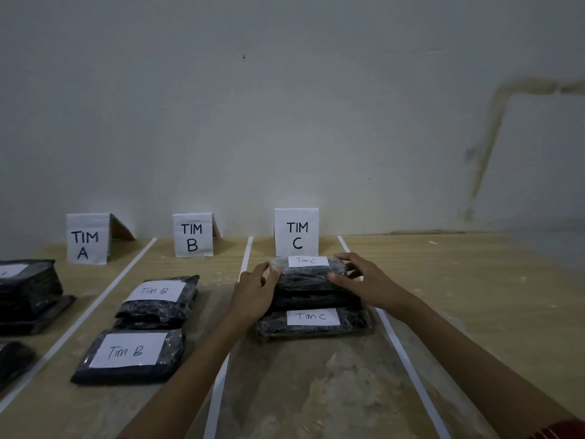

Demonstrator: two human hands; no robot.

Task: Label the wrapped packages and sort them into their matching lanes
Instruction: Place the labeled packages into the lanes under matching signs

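Observation:
A black wrapped package labelled "Tim C" [308, 274] lies on top of a stack in the third lane, right in front of the "TIM C" sign [296, 232]. My left hand [253, 294] grips its left end and my right hand [364, 278] grips its right end. Under it sits another dark package [316, 301], and at the front of the stack lies a "Tim C" package [313, 321]. Two "Tim B" packages [158, 301] [129, 356] lie in the middle lane.
Signs "TIM A" [87, 239] and "TIM B" [193, 236] stand at the back by the wall. Stacked black packages [28, 293] fill the left lane. White tape strips [399, 346] divide the wooden table [474, 296] into lanes.

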